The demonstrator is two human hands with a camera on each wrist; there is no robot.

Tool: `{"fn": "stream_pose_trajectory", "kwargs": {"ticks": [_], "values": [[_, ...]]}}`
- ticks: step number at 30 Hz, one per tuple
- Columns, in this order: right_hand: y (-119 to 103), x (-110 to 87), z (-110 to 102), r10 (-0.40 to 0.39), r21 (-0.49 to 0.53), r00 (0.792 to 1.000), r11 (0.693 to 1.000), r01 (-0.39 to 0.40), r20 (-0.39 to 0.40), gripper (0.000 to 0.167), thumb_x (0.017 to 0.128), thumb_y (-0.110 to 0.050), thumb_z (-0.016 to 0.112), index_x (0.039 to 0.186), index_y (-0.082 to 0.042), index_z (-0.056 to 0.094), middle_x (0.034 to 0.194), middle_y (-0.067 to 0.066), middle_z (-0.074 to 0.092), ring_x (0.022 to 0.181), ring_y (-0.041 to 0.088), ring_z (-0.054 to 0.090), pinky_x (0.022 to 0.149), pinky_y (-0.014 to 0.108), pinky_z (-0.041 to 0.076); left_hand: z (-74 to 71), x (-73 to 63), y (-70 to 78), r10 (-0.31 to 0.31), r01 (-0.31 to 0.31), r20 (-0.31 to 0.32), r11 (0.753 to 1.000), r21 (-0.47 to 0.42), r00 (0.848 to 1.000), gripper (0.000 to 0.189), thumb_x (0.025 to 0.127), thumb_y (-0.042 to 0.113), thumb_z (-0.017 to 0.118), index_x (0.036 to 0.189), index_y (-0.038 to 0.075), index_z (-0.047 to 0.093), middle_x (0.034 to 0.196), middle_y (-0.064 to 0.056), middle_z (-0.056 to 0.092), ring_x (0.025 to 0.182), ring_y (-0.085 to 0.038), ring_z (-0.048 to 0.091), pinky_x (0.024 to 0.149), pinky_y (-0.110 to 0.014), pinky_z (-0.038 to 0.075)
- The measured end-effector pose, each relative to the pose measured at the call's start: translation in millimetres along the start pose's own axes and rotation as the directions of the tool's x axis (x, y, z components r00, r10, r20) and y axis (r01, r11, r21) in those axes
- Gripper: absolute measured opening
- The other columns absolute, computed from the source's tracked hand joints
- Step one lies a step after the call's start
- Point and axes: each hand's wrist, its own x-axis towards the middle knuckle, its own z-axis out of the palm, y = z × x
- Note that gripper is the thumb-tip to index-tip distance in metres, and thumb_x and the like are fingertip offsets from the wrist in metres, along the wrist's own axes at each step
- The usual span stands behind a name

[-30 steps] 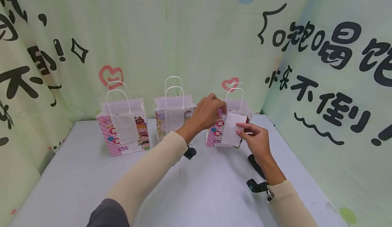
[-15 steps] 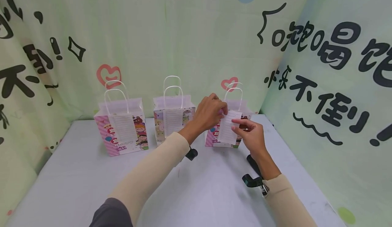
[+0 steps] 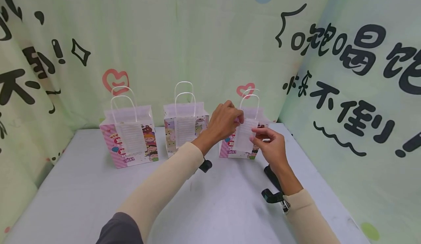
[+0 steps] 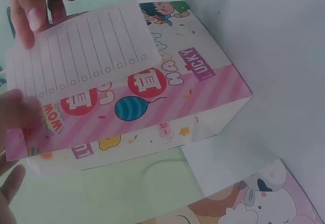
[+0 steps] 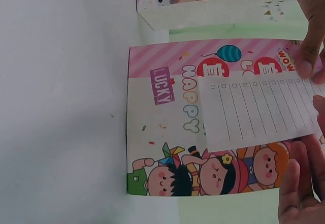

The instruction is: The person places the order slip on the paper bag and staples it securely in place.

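Note:
A white sheet of lined checklist paper point(image 3: 245, 136) lies over the front of the right-hand pink gift bag point(image 3: 227, 151). At its upper left corner, the thumb and fingers of my left hand point(image 3: 224, 121) pinch the sheet. My right hand point(image 3: 272, 145) holds the sheet's right edge between thumb and index finger, the other fingers loosely bent. In the left wrist view, the paper point(image 4: 96, 46) partly covers the bag's red badges and lettering, beside a blue balloon print. The bag's white twisted handles point(image 3: 258, 108) stand upright behind the hands.
Two similar bags, one at left point(image 3: 120, 158) and one in the middle point(image 3: 170, 136), stand on the white table point(image 3: 82, 200), each with a lined sheet on its front. Printed curtains point(image 3: 148, 35) hang behind. Black camera mounts point(image 3: 272, 196) project from the wrists.
The sheet has shifted left and straightened over the bag's front. My right hand moved slightly left with it, while the left hand stayed at the upper corner.

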Motion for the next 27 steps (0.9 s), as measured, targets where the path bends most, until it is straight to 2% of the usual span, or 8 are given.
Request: {"fn": "stream_pose_trajectory", "kwargs": {"ticks": [5, 9, 17, 27], "values": [[4.5, -5.6, -9.4, 0.012, -0.061, 1.000, 0.998, -0.012, -0.006, 0.029, 0.097, -0.021, 0.080, 0.124, -0.011, 0.076, 0.122, 0.013, 0.071, 0.104, 0.020, 0.063, 0.080, 0.018, 0.053, -0.5, 0.2, 0.8, -0.008, 0.008, 0.002, 1.000, 0.002, 1.000, 0.005, 0.098, 0.027, 0.078, 0.097, 0.026, 0.082, 0.098, 0.008, 0.078, 0.096, -0.011, 0.053, 0.089, -0.025, 0.046], [8.1, -12.9, -18.7, 0.033, -0.160, 0.999, 0.987, -0.034, -0.007, 0.031, 0.097, -0.024, 0.080, 0.126, -0.014, 0.075, 0.126, 0.012, 0.071, 0.108, 0.023, 0.063, 0.081, 0.019, 0.052, -1.0, 0.2, 1.5, -0.006, 0.006, 0.007, 1.000, 0.001, 1.000, 0.006, 0.098, 0.027, 0.077, 0.097, 0.026, 0.083, 0.099, 0.008, 0.078, 0.096, -0.012, 0.053, 0.088, -0.025, 0.045], [21.0, -30.5, -38.5, 0.015, -0.381, 1.000, 0.924, -0.006, 0.022, 0.039, 0.096, -0.030, 0.081, 0.131, -0.017, 0.071, 0.133, 0.011, 0.071, 0.113, 0.028, 0.065, 0.086, 0.027, 0.052, -1.2, 0.0, 1.1, -0.001, 0.001, 0.000, 1.000, 0.007, 1.000, 0.005, 0.098, 0.026, 0.078, 0.099, 0.025, 0.082, 0.101, 0.006, 0.077, 0.096, -0.013, 0.053, 0.086, -0.026, 0.045], [33.8, -50.0, -60.0, 0.065, -0.459, 0.997, 0.888, -0.040, 0.037, 0.043, 0.094, -0.027, 0.083, 0.133, -0.015, 0.070, 0.133, 0.014, 0.071, 0.115, 0.031, 0.065, 0.086, 0.029, 0.052, 1.5, -2.2, -2.1, 0.012, -0.012, -0.046, 1.000, -0.006, 0.999, 0.014, 0.098, 0.025, 0.078, 0.111, 0.024, 0.073, 0.111, -0.001, 0.075, 0.096, -0.017, 0.058, 0.085, -0.026, 0.050]]}}
